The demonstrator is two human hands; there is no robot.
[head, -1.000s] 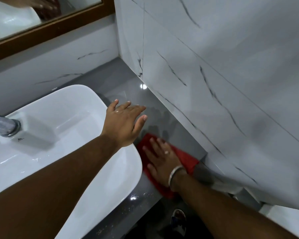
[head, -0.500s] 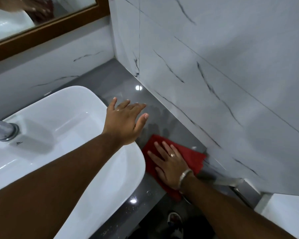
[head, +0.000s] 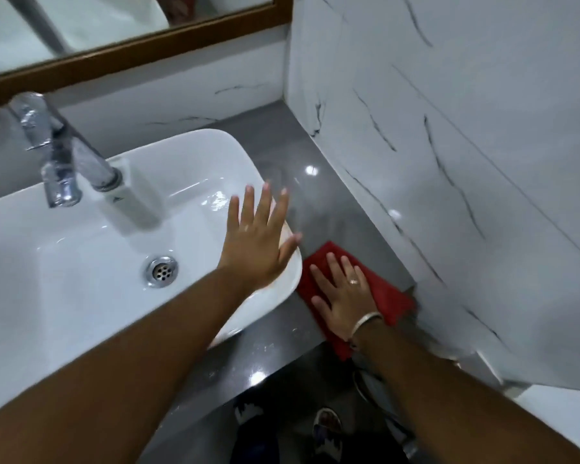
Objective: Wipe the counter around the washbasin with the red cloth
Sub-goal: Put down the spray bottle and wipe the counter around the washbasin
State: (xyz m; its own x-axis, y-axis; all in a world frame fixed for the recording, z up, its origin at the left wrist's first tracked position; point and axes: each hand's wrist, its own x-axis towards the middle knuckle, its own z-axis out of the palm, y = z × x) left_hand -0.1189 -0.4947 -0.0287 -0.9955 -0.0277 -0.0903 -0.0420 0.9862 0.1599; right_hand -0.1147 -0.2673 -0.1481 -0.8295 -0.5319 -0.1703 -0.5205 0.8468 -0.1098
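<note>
A red cloth (head: 387, 293) lies flat on the grey counter (head: 335, 209), in the narrow strip between the white washbasin (head: 81, 262) and the marble side wall. My right hand (head: 344, 296) presses palm-down on the cloth, fingers spread, a ring and a metal bangle on it. My left hand (head: 257, 239) rests open on the basin's right rim, holding nothing. Part of the cloth is hidden under my right hand and wrist.
A chrome tap (head: 57, 155) stands at the basin's back left; the drain (head: 161, 271) sits mid-bowl. A wood-framed mirror (head: 131, 50) hangs above. The marble wall (head: 449, 162) bounds the counter on the right. The counter's front edge (head: 258, 380) drops to a dark floor with my shoes (head: 327, 426).
The view has swung left and down, bringing the tap and drain into sight. My right hand keeps pressing the cloth, slid slightly toward the front edge. My left hand stays on the basin rim.
</note>
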